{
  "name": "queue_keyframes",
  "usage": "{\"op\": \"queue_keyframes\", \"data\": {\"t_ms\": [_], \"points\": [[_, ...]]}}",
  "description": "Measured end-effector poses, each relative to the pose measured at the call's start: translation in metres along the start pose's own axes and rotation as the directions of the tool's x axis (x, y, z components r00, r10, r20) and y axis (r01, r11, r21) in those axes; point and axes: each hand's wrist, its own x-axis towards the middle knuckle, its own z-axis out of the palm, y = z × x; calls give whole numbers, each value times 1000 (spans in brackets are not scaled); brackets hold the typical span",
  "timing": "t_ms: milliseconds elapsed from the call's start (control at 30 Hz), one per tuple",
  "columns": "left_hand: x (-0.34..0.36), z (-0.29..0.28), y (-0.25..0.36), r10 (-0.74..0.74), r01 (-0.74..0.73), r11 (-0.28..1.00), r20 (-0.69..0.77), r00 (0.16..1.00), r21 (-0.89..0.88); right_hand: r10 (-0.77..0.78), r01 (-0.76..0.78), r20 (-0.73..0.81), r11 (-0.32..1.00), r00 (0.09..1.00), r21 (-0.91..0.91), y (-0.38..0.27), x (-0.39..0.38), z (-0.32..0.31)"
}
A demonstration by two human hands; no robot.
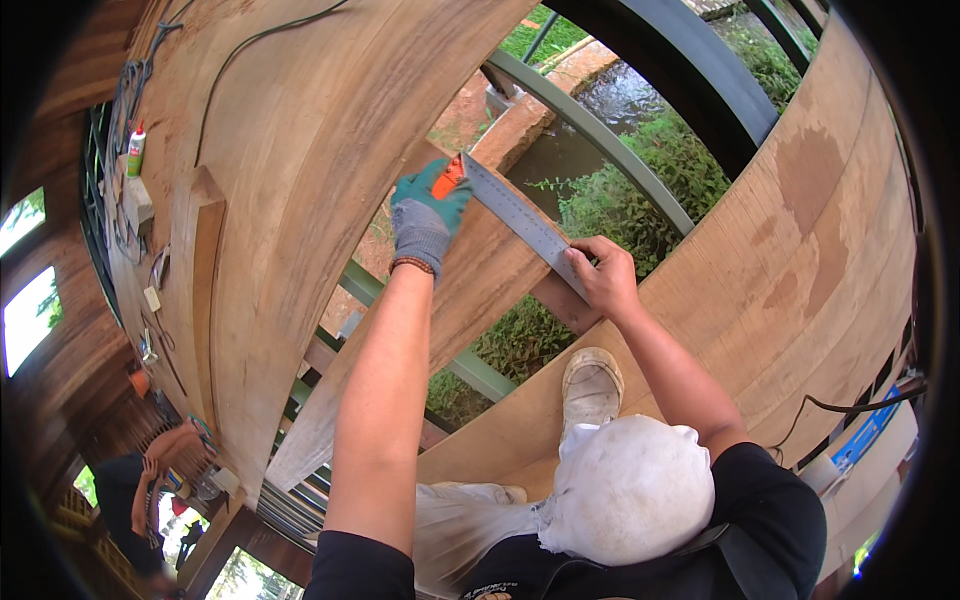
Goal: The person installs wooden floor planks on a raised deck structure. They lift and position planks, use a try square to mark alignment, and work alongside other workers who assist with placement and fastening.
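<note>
A try square with a steel blade (520, 217) lies across the end of a brown wooden plank (490, 262). My left hand (428, 212), in a teal and grey glove, is closed round the square's orange handle (449, 178). Bare, my right hand (606, 274) pinches the blade near its other end, thumb on top. The plank slants over green metal beams (480, 374), with its far end under the blade. Whether a pencil or mark is under my fingers cannot be seen.
Wide boards (300, 130) run along the left, with a thick timber (204, 290) and a glue bottle (136, 152) on them. Stained boards (790, 230) lie on the right. Between beams, gaps drop to plants and water (625, 98). My shoe (593, 385) is close by; another person (135, 500) works far left.
</note>
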Motion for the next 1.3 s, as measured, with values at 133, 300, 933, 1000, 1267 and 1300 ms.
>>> {"op": "queue_keyframes", "data": {"t_ms": [133,300,933,1000,1267,1300], "points": [[2,2,-2,-14,14,1000,0,1000,-11,15,-16,10,999,1000,30,0,1,-2],[4,3,-8,65,-64,998,-33,997,22,8,-8,10,1000,1000,18,-4,2,-4],[-1,5,-2,-29,29,999,-42,999,13,2,-1,25,999,1000,-37,-4,6,-3],[-2,3,2,-41,42,999,-27,999,30,17,-16,23,999,1000,-35,-1,5,-3],[-6,-2,8,-29,31,999,-48,998,38,64,-62,36,997,997,-55,-6,4,-2],[-7,-2,8,-24,26,999,-56,998,35,63,-61,43,996,997,-66,-7,4,-2]]}}
